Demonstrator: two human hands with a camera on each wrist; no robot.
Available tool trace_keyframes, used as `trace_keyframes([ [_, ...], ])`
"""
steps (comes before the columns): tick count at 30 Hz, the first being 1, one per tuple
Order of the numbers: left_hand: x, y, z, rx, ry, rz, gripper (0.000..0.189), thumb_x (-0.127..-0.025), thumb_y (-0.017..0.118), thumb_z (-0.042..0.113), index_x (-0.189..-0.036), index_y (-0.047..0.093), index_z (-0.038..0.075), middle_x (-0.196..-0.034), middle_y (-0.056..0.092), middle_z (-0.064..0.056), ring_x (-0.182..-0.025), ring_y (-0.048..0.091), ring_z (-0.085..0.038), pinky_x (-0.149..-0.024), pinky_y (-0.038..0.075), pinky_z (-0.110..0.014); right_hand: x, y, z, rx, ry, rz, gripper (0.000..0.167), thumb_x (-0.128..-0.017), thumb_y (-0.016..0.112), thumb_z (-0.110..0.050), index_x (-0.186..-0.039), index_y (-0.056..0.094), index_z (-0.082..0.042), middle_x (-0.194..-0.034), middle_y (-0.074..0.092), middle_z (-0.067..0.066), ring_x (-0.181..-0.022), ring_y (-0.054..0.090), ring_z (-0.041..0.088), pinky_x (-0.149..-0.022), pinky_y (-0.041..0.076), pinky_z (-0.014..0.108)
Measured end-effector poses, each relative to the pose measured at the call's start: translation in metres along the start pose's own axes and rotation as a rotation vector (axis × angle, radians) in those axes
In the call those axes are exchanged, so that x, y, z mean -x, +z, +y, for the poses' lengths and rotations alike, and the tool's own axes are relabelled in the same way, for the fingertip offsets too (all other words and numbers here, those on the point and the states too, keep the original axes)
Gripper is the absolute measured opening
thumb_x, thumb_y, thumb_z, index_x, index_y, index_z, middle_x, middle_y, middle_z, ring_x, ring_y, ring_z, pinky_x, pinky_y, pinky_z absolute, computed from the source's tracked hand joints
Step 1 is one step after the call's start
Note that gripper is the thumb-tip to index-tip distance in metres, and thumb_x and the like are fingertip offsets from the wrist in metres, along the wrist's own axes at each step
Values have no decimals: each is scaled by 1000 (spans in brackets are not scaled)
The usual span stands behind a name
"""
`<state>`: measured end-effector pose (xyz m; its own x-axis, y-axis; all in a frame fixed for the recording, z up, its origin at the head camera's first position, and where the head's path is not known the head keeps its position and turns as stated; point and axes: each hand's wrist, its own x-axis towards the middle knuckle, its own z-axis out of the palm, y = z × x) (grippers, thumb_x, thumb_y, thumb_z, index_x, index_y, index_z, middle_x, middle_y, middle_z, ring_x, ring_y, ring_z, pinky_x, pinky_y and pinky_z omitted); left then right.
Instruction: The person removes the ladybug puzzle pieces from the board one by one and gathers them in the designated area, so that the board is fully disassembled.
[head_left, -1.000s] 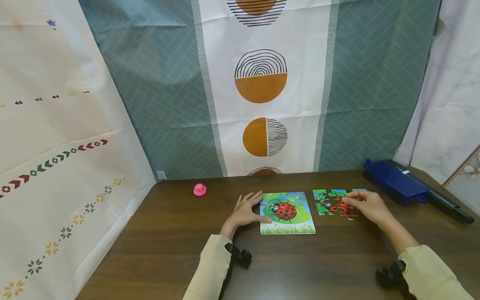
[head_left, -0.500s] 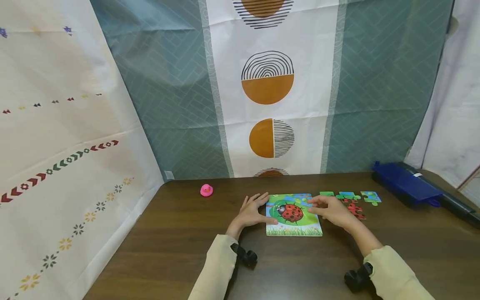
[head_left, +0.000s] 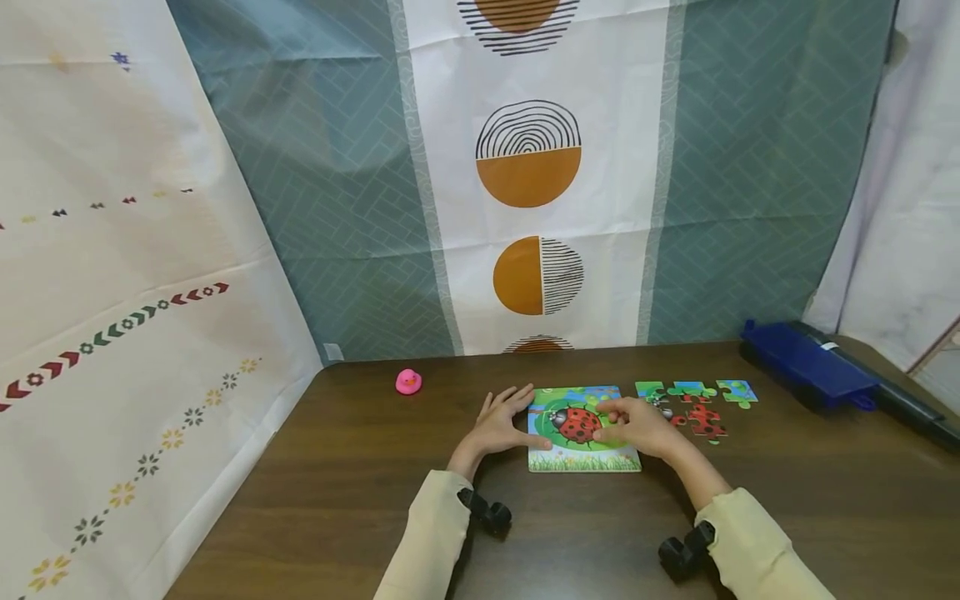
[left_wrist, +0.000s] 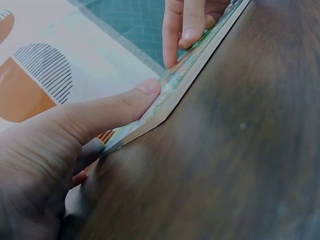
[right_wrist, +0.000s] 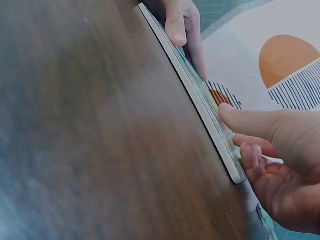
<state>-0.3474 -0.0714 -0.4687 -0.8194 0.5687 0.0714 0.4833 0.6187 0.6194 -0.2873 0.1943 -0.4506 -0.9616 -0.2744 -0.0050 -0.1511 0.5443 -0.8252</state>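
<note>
Taking the board as the centre of the dial, with the far cloth at 12, a dark wood table (head_left: 592, 533) spreads at 6 o'clock, and two black wrist devices sit at 7 (head_left: 486, 512) and 5 (head_left: 684, 556).

At 9 o'clock, the left hand (head_left: 498, 427) has its fingers spread and fairly straight along the side, thumb laid on the face. The right hand (head_left: 641, 428) comes in from 4 o'clock over the other half, fingers loosely bent, with a gap between thumb and forefinger and no piece showing in it (whether the tips press or merely hover, I cannot tell). The ladybug board (head_left: 576, 425) lies flat between them.

The step in hand, I judge, is working on or checking that picture while the left hand steadies it. The next move would call for that thumb to hold firm and the right fingertips to go lightly; picking from the loose pieces (head_left: 707, 421), grouped between 2 and 3 o'clock, would need a neat pinch that leaves the neighbours alone.

Farther off are a pink duck (head_left: 408, 382) near 10 and a blue dustpan-like thing (head_left: 813, 367) toward 2, then the patterned cloth (head_left: 615, 167) at 12.
</note>
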Motion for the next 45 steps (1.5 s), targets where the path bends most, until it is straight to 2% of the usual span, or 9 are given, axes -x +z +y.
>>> trace_keyframes([
  [7,1,-2,2,-11,-9,-4,92,-77,81,39,-153,34,14,-162,28,-2,-152,17,-31,-123,0,-58,0,-1,-5,69,1,-40,60,-86,75,-21,-134,52,8,-94,43,12,-79,36,21,-67,32,35],
  [17,0,-2,1,-22,-3,-3,93,-77,81,40,-153,34,14,-162,28,-1,-152,17,-31,-123,0,-59,-7,0,-2,115,6,-30,54,-85,76,-18,-130,56,5,-73,33,3,-65,31,17,-60,29,31],
  [19,0,-3,1,-22,-2,-1,93,-77,81,40,-153,34,14,-162,28,-1,-152,18,-31,-123,0,-59,-7,0,-2,121,4,-21,55,-85,76,-18,-130,56,4,-76,34,5,-67,30,18,-60,29,31],
  [24,1,-3,1,-23,-2,2,94,-76,82,40,-153,35,13,-162,28,-2,-152,18,-31,-123,1,-59,-4,2,-5,128,24,6,56,-83,77,-20,-130,56,3,-109,38,22,-74,33,22,-61,31,32],
  [27,1,-2,1,-21,-8,0,93,-77,81,40,-153,35,14,-162,28,-1,-152,18,-31,-123,1,-59,-4,3,-6,134,30,19,55,-83,78,-19,-129,57,2,-118,39,26,-69,33,20,-60,32,31],
  [32,0,0,-1,-28,-8,-8,93,-77,81,41,-153,34,15,-162,28,0,-152,18,-30,-123,1,-58,-2,3,-9,170,11,38,50,-82,77,-13,-125,58,3,-117,49,30,-67,38,18,-61,37,32],
  [35,1,0,-1,-23,-3,-10,93,-77,81,41,-153,34,15,-162,28,0,-152,18,-30,-123,1,-58,-1,2,-12,203,6,53,47,-82,78,-12,-123,59,2,-119,53,31,-69,47,20,-65,43,34],
  [39,1,0,0,-7,-1,-11,92,-77,81,39,-153,35,14,-162,28,-1,-152,18,-31,-123,-1,-59,0,1,-14,234,10,63,47,-81,79,-13,-122,59,0,-116,54,28,-86,55,28,-69,48,40],
  [45,1,-2,1,-17,-9,-6,93,-77,81,39,-153,34,15,-162,28,0,-152,17,-31,-123,0,-58,-1,2,-14,266,18,88,47,-81,80,-18,-121,61,-1,-114,53,25,-102,50,37,-79,47,51],
])
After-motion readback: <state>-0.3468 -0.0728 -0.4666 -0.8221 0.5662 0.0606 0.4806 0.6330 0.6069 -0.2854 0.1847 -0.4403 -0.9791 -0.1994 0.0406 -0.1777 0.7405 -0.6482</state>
